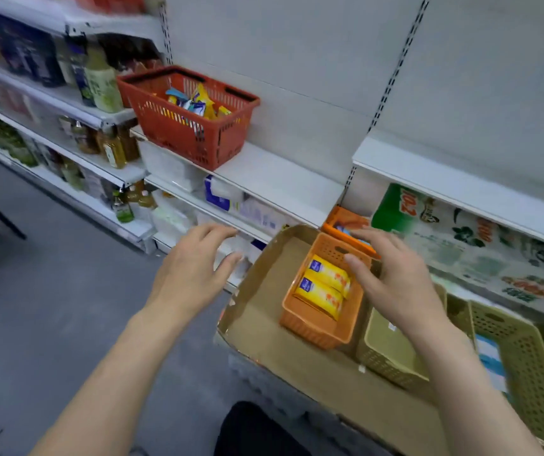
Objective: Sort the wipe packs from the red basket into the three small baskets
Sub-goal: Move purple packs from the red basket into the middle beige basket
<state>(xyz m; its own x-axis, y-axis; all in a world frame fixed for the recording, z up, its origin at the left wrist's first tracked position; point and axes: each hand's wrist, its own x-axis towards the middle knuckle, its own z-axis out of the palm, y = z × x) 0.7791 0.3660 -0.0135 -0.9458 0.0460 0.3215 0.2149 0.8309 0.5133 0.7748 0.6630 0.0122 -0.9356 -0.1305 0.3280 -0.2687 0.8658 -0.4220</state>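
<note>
Room: we stand in a shop aisle, grey floor (50, 274) at left, white shelving (280, 179) across the upper frame.
Surface: a shallow cardboard tray (264, 324) at lower centre carries the orange basket (313, 324) and beige baskets (392, 353).
Red basket (191, 126): upper left-centre on a shelf, mixed packs inside.
Yellow wipe packs (323, 287): two in the orange basket.
Left hand (195, 268): our fingers loosely spread, empty, left of the tray's edge.
Right hand (392, 284): fingers spread, empty, over the orange basket's right rim.
</note>
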